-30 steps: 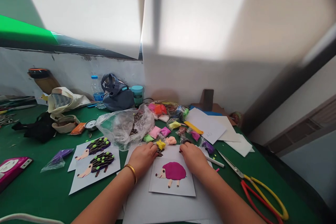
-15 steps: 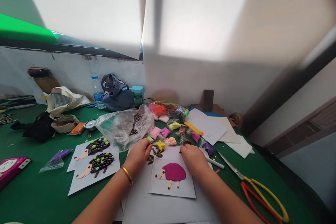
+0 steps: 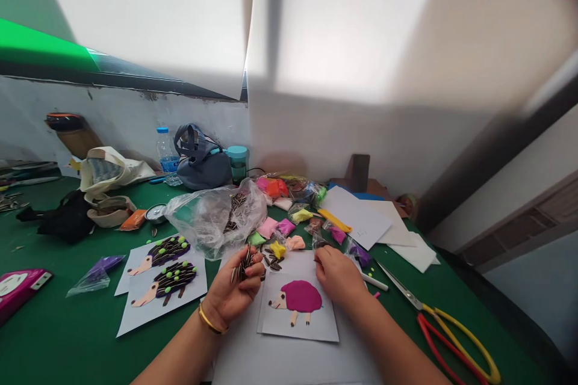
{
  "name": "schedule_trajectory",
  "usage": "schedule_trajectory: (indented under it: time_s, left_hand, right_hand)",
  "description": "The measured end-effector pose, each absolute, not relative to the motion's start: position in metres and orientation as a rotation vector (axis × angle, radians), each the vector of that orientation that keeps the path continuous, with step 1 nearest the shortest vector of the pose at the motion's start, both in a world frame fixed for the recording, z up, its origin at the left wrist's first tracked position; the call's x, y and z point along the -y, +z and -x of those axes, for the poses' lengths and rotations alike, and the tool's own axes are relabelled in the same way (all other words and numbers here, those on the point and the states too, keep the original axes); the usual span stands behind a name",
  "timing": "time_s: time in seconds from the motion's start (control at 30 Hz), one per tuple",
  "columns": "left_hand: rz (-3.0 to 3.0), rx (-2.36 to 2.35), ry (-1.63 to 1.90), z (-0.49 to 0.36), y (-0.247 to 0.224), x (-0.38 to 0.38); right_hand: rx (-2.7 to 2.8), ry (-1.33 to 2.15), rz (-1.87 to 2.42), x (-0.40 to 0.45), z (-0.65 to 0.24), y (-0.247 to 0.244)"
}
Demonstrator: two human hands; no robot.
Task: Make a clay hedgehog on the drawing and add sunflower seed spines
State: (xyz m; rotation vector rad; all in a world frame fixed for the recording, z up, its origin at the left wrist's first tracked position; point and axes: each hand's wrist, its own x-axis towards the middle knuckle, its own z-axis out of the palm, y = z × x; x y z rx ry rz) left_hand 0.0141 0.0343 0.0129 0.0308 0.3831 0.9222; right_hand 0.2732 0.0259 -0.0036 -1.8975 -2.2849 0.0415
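Palm up, my left hand (image 3: 235, 290) cups a small pile of striped sunflower seeds (image 3: 244, 267), its fingers curled round them. My right hand (image 3: 338, 272) is closed, fingertips pinched near the top right corner of a white card (image 3: 275, 326); whatever they hold is too small to make out. That card bears a hedgehog with a magenta clay body (image 3: 303, 297), a pale clay face and two pale legs. Several loose sunflower seeds (image 3: 273, 263) lie just above the card, between my hands. Behind my right fingertips sits a small plastic packet (image 3: 318, 242) of dark clay.
Left lie cards with finished-looking hedgehogs (image 3: 174, 280), seeded and green-dotted. A clear plastic bag (image 3: 198, 222) holds more seeds. Clay packets (image 3: 285, 227) crowd the middle back. Scissors (image 3: 422, 308) with red and yellow handles lie right, near white paper (image 3: 350, 213). A purple packet (image 3: 102, 267) lies left.
My left hand has turned palm up and moved slightly left, showing the seeds in it. My right hand has shifted slightly, its fingers drawn in. The card stays in place.
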Motion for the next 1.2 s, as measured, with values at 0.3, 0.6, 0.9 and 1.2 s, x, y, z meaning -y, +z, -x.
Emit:
schedule_trajectory:
  time_s: [0.3,0.6,0.9,1.2]
  left_hand:
    - [-0.107,-0.383,0.916,-0.015,0.010,-0.035]
    - [-0.135,-0.427,0.888,-0.013,0.004,-0.036]
    - [-0.298,-0.486,0.808,-0.017,0.001,-0.034]
    - [-0.309,-0.466,0.759,-0.015,0.004,-0.035]
  right_hand:
    - [2.188,0.453,1.636,-0.016,-0.256,0.000]
    - [2.311,0.514,1.499,-0.021,-0.234,0.004]
    - [2.263,0.595,1.395,-0.021,-0.233,0.005]
    - [2.066,0.607,1.533,-0.017,-0.251,0.010]
